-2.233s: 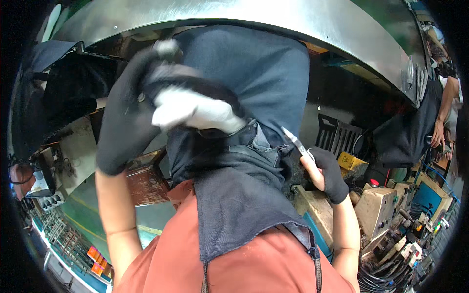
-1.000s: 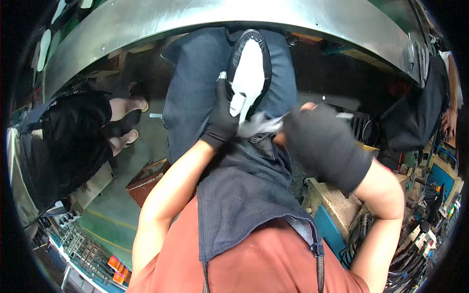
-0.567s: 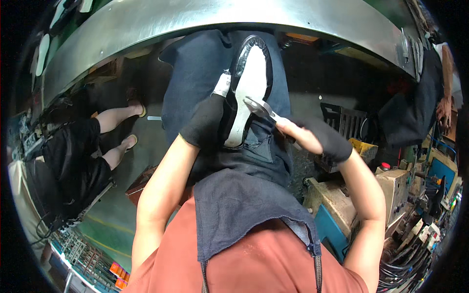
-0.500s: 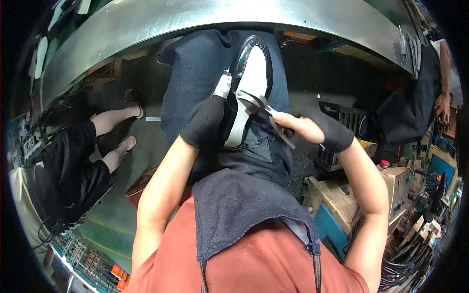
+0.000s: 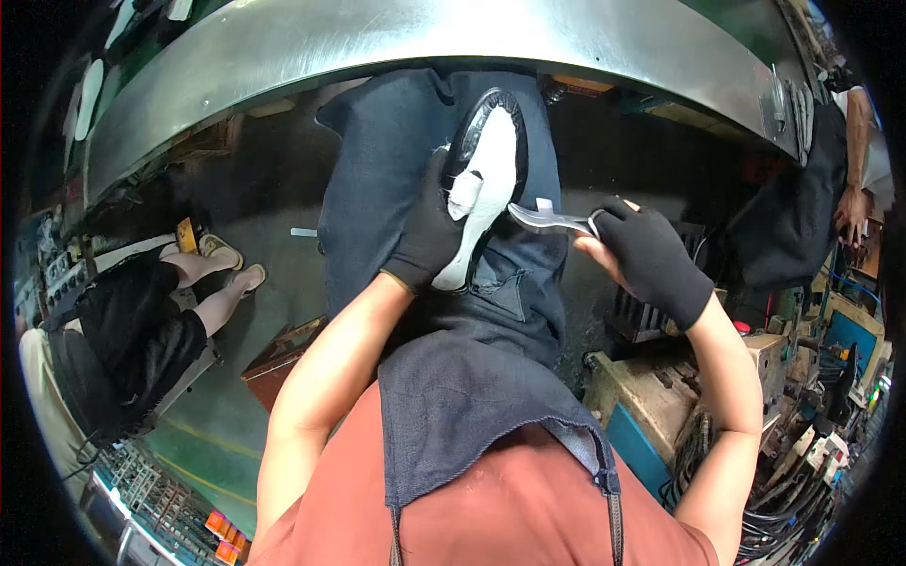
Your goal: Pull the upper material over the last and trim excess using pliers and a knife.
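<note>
A black shoe upper (image 5: 457, 141) lies sole side up on my lap, toe pointing away. Its white underside (image 5: 497, 168) faces me, ringed by a glossy, puckered black edge at the toe. My left hand (image 5: 427, 226), in a black fingerless glove, is closed around the shoe's left side. Its white-wrapped thumb presses on the underside. Just right of the shoe's middle, my gloved right hand (image 5: 651, 250) is closed on a silver hand tool (image 5: 552, 220) with a curved end. Whether that tool is scissors or pincers I cannot tell. A small pale piece (image 5: 545, 204) shows at it.
A metal worktable (image 5: 406, 36) curves across beyond my knees. At left sits a person in black shorts (image 5: 118, 316); another person's hand (image 5: 852, 212) hangs at far right. A reddish-brown box (image 5: 283, 358) is by my left arm, a machine (image 5: 651, 391) by my right.
My right hand has drawn the tool off the shoe, to the right, and turned over. The left thumb now lies across the underside. The seated person's feet have shifted.
</note>
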A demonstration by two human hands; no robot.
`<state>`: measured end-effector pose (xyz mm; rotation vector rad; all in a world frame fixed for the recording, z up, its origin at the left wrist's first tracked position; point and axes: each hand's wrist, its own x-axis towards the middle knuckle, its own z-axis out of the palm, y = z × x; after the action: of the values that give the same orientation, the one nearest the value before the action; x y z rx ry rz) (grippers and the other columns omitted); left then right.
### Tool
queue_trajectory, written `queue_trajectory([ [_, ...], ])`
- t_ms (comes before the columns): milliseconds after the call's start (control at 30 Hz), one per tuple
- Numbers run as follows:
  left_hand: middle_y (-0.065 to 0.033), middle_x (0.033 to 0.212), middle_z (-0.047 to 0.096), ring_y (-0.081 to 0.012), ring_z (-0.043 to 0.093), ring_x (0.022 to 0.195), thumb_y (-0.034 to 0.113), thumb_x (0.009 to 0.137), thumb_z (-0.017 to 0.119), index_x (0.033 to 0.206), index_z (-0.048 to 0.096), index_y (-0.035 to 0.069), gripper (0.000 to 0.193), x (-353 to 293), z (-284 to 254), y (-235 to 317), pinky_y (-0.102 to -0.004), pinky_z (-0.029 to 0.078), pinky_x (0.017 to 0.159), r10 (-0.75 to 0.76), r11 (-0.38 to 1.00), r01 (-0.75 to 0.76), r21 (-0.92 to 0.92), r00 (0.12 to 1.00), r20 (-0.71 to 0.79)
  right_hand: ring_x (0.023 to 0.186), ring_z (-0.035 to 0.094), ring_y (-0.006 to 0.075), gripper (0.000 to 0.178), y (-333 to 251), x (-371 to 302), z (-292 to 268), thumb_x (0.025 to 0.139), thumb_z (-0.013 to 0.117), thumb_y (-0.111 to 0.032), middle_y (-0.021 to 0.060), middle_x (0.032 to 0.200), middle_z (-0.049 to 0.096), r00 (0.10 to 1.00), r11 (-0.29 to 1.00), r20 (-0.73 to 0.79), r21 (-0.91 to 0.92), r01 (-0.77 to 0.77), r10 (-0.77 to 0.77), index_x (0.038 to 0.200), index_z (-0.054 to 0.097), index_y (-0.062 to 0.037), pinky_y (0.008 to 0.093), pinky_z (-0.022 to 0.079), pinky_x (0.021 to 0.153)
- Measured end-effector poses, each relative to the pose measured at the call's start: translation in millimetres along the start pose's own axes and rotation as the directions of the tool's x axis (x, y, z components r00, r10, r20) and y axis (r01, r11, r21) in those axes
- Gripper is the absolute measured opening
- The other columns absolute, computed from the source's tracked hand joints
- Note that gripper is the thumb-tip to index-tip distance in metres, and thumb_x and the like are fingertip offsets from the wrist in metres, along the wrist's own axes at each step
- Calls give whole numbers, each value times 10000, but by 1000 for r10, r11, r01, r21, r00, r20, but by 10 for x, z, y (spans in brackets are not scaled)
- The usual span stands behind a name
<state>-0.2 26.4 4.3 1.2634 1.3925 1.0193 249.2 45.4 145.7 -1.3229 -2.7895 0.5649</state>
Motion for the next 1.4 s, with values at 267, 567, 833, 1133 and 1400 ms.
queue_trajectory([
  [267, -203, 1423, 415, -281, 463, 1293, 213, 754, 838, 1503, 155, -13, 1039, -156, -290, 561, -347, 326, 1121, -169, 964, 236, -119, 898, 406, 694, 676, 353, 446, -603, 438, -8, 960, 508, -471, 144, 762, 642, 910, 880, -42, 240, 410, -413, 889, 637, -50, 452, 532, 613],
  [567, -236, 1463, 328, -309, 360, 1367, 318, 713, 868, 1499, 135, -8, 1124, -110, -237, 384, -406, 326, 1128, -12, 998, 34, -55, 932, 363, 764, 668, 307, 412, -695, 316, -16, 938, 557, -448, 143, 846, 637, 895, 878, -47, 182, 444, -443, 845, 633, -54, 391, 538, 652],
  [833, -286, 1539, 227, -361, 298, 1430, 365, 686, 880, 1511, -68, -16, 1313, -120, -397, 317, -404, 297, 1148, -54, 998, 25, 66, 867, 495, 706, 659, 294, 437, -468, 48, 393, 932, 578, -474, 159, 736, 632, 916, 911, -145, 130, 392, -373, 824, 633, -54, 415, 509, 665],
  [1133, -245, 1588, 118, -311, 130, 1488, 334, 680, 870, 1535, -49, -19, 1304, -93, -365, 398, -393, 178, 1199, -113, 993, 108, 36, 904, 413, 623, 596, 143, 653, -653, -521, 1077, 1026, 292, -589, 23, 662, 568, 656, -50, 410, 868, -494, 634, 787, 594, -62, 303, 479, 639],
  [1400, -146, 1451, 449, -247, 449, 1325, 309, 754, 763, 1481, 334, 17, 893, 70, -400, 408, -382, 368, 1103, -192, 792, 464, -398, 807, 558, 624, 584, 152, 850, -747, -516, 1834, 985, 142, -684, 44, 603, 602, 531, -159, 436, 858, -487, 727, 673, 651, -78, 316, 472, 683],
])
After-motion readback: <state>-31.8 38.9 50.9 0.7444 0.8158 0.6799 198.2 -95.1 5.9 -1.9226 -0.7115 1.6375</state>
